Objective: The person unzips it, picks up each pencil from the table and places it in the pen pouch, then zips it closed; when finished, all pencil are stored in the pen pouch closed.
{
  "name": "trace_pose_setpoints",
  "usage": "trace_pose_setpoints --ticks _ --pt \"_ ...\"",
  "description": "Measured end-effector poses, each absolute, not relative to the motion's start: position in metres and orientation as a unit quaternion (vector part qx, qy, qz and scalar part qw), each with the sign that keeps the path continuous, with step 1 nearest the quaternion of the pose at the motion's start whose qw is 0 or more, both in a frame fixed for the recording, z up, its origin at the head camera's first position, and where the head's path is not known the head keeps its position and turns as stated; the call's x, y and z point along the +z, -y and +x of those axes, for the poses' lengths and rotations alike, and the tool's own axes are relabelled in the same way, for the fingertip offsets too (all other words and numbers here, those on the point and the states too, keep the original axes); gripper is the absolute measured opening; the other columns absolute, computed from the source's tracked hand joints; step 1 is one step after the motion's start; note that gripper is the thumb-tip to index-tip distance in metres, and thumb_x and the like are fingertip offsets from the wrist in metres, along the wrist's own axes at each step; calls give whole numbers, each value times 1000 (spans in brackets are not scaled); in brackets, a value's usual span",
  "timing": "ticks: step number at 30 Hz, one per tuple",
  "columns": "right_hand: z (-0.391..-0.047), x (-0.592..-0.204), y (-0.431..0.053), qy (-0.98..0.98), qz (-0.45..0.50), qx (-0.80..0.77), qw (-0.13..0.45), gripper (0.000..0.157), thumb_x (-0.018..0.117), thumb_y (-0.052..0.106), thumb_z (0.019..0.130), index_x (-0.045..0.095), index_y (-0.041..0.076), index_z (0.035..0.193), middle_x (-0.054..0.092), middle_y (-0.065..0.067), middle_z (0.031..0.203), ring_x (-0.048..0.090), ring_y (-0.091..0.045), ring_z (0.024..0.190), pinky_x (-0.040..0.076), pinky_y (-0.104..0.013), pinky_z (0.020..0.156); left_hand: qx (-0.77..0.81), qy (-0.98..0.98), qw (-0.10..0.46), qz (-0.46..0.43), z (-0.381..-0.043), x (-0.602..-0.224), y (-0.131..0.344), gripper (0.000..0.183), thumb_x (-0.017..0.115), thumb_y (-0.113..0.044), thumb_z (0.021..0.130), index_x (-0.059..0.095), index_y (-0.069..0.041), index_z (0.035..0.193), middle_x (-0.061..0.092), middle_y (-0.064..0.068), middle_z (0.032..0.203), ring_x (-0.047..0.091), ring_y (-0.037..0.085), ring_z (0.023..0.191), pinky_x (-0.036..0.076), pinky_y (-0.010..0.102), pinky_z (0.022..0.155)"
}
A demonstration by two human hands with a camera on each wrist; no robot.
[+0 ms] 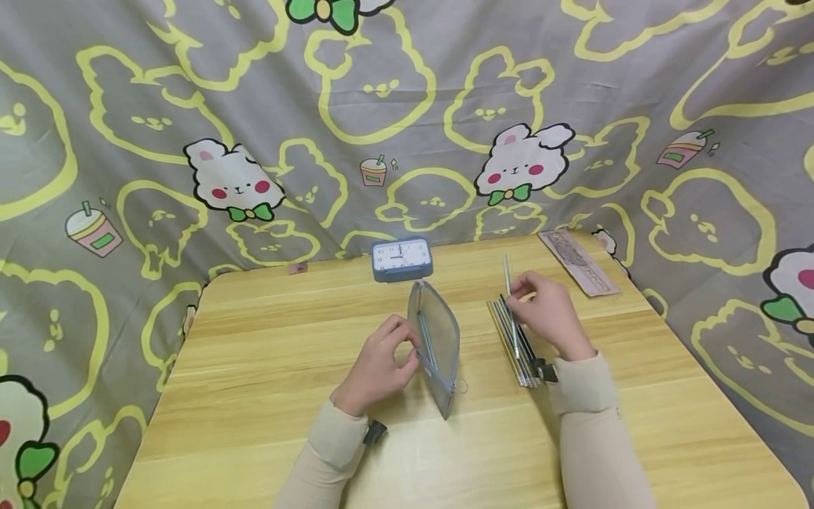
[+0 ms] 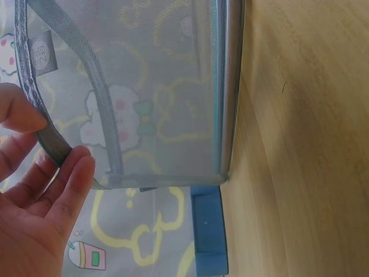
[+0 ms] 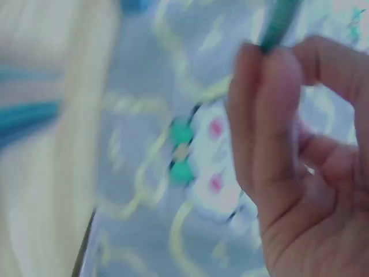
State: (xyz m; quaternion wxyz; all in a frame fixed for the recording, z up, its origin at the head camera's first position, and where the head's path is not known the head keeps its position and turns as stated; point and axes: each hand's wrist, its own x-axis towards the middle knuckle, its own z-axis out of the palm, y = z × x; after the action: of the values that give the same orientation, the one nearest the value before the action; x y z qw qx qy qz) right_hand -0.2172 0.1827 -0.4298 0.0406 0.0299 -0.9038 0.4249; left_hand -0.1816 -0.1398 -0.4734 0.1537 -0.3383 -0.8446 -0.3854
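Note:
A grey mesh zip pouch [image 1: 445,332] stands on edge on the wooden table, its mouth spread. My left hand [image 1: 381,364] pinches the rim of that pouch between thumb and fingers; the left wrist view shows the trim [image 2: 51,135] in the grip. Inside the pouch lies a slim bluish pencil [image 1: 426,339]. To the right, several pencils [image 1: 509,346] lie in a loose bundle on the table. Over this bundle my right hand [image 1: 550,314] pinches one pencil [image 1: 506,267], which appears greenish and blurred in the right wrist view.
A blue alarm clock [image 1: 402,259] stands behind the pouch near the back edge. At the back right lies a flat pink patterned packet [image 1: 579,261]. A small pinkish piece [image 1: 297,268] sits at the back left. Patterned grey curtain [image 1: 356,170] encloses the table's far side.

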Motion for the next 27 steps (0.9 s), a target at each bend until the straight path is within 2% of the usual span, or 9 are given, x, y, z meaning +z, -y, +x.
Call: trace_pose_setpoints --ticks 3,6,12,15,19,23,27 --pt "-208 -416 -156 877 51 475 41 17 66 6 92 67 2 108 73 -17 101 71 -16 63 61 -29 58 -383 846 153 -339 -182 -473 140 19 68 4 84 64 -11 94 60 1 104 64 16 99 62 37 86" --pt "-202 -411 -131 860 71 506 13 14 67 6 92 67 2 106 73 -16 101 72 -17 63 63 -31 59 -379 846 156 -340 -182 -472 140 19 69 4 84 64 -12 94 60 0 104 64 15 99 61 33 86" --pt "-192 -411 -95 846 88 525 -35 9 70 8 92 68 6 101 74 -11 97 71 -16 60 62 -36 57 -386 841 159 -345 -182 -472 140 20 69 3 83 64 -12 94 60 0 104 64 16 100 61 33 88" --pt "-191 -415 -84 847 93 523 -37 8 72 8 92 68 8 99 73 -9 95 70 -14 59 60 -34 54 -385 840 161 -346 -182 -472 140 21 70 3 82 63 -12 95 61 0 105 64 15 100 60 30 89" --pt "-190 -419 -77 850 95 518 -30 7 72 7 91 68 8 96 73 -8 93 70 -16 58 56 -28 50 -387 838 162 -350 -182 -473 139 21 70 3 81 63 -11 95 61 1 104 64 16 98 62 34 87" --pt "-190 -420 -75 848 91 521 -24 5 71 7 91 68 7 95 73 -9 93 71 -22 58 54 -26 48 -388 837 163 -350 -182 -474 139 21 70 3 81 63 -12 94 61 1 104 64 16 98 62 36 86" --pt "-189 -421 -73 844 86 528 -20 5 72 9 91 68 7 94 75 -9 94 73 -30 61 56 -27 50 -386 838 163 -349 -182 -473 139 21 70 3 81 63 -12 95 61 1 105 64 15 98 62 33 86"
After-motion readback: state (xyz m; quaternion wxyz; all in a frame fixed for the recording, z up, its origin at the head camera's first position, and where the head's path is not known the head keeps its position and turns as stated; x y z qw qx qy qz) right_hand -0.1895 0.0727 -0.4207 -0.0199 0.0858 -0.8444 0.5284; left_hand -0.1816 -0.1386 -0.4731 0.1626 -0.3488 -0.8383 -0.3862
